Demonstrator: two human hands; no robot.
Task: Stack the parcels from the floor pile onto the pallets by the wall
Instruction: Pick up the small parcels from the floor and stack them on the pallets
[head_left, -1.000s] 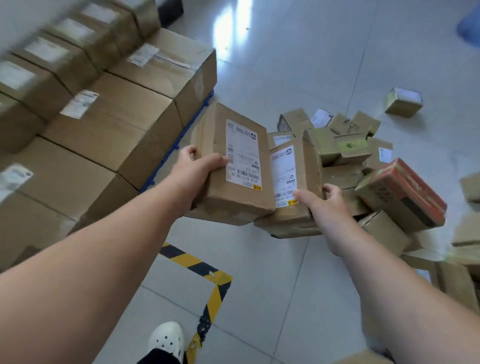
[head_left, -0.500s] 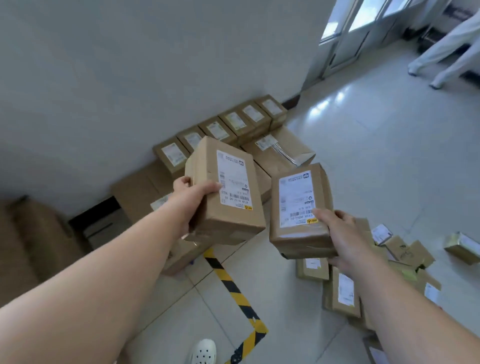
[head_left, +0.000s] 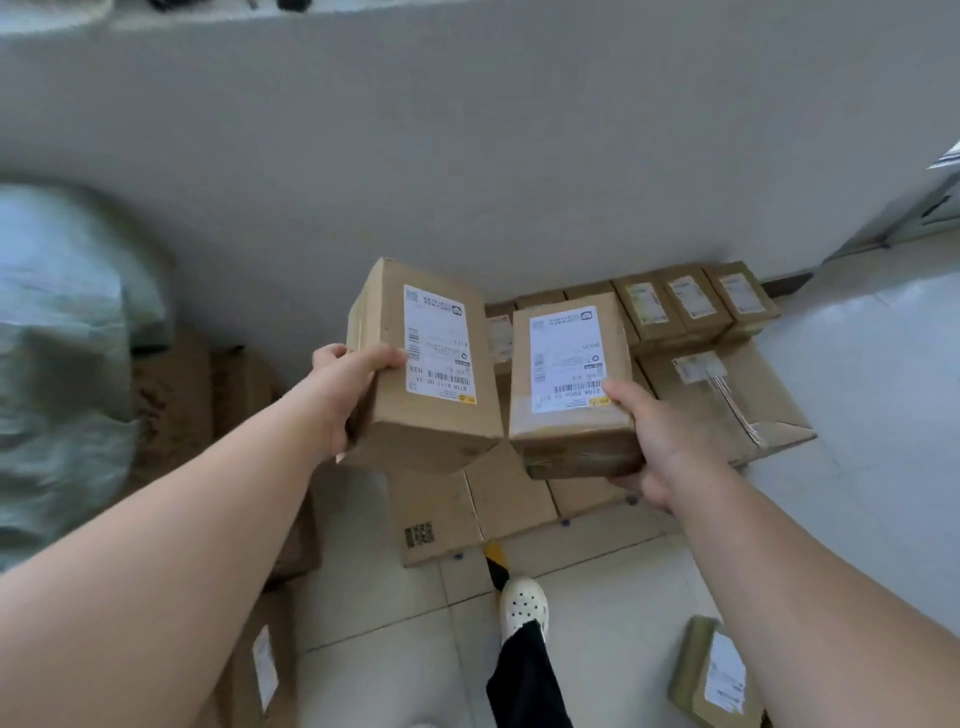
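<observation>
Stacked boxes (head_left: 727, 400) below held parcels (head_left: 387, 332); green sack (head_left: 57, 338) left, wall (head_left: 467, 156) behind.

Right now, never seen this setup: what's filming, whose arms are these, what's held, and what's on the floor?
There is no machine here: these are a person's two bare arms. The single picture comes from a wide-angle camera worn on the head, looking forward and down. The left hand grips the left parcel, a labelled brown box, by its side. The right hand holds the right parcel, with the thumb on top and the fingers underneath. Both parcels are in the air in front of the stacked boxes against the wall. On the tiled floor you can see a white shoe, a yellow-black tape strip and a loose parcel at lower right. A grey-green sack sits at left.
</observation>
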